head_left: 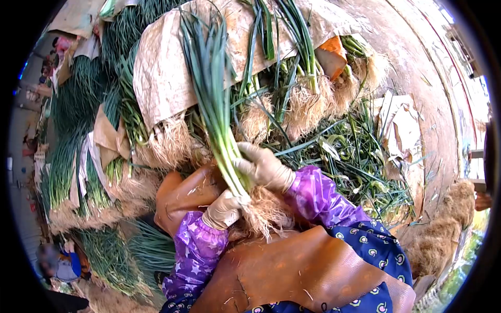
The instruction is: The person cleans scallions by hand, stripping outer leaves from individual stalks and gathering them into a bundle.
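Note:
A bunch of spring onions [222, 133] slants across the middle of the view, green tops up and hairy roots down. My left hand [224, 209], in a pale glove, is closed round the white stems just above the roots. Higher on the stems, my gloved right hand [263, 166] grips the bunch from the other side, fingers wrapped over it. The roots [265, 211] hang over a brown leather-like apron [282, 266] on my lap. Purple sleeve covers [194, 245] reach to both gloves.
Rooted onion bundles [310, 101] lie ahead, partly under a beige sheet [162, 73]. Stripped leaves [355, 167] heap to the right, beside a crumpled sack [399, 128]. More onions [78, 99] are stacked at left. Another person [68, 265] sits at lower left. Brown fibrous clumps [438, 235] lie right.

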Tool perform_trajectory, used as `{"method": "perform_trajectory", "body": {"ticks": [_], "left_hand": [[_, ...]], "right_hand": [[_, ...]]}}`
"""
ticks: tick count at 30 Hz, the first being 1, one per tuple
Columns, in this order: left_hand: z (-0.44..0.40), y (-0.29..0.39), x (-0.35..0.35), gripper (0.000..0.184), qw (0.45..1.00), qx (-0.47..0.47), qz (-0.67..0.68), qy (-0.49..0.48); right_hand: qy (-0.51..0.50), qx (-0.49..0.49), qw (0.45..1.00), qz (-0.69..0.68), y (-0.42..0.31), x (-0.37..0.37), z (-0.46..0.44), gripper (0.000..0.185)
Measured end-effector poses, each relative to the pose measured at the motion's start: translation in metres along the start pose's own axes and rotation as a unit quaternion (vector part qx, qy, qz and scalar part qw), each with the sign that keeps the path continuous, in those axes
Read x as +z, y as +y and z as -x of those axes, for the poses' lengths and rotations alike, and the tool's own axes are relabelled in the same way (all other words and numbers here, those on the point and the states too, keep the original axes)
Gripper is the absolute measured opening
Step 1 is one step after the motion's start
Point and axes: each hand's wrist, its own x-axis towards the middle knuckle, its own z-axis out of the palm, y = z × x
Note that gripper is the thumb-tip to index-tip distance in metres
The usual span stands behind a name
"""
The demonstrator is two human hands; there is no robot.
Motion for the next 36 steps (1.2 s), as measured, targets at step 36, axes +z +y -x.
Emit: {"method": "perform_trajectory", "body": {"ticks": [36], "left_hand": [[-0.069,0.063,0.059,0.024,0.962,0.147,-0.171,0.154]], "right_hand": [[0.053,-0.104,0.814,0.569,-0.042,-0.046,0.010,0.019]]}}
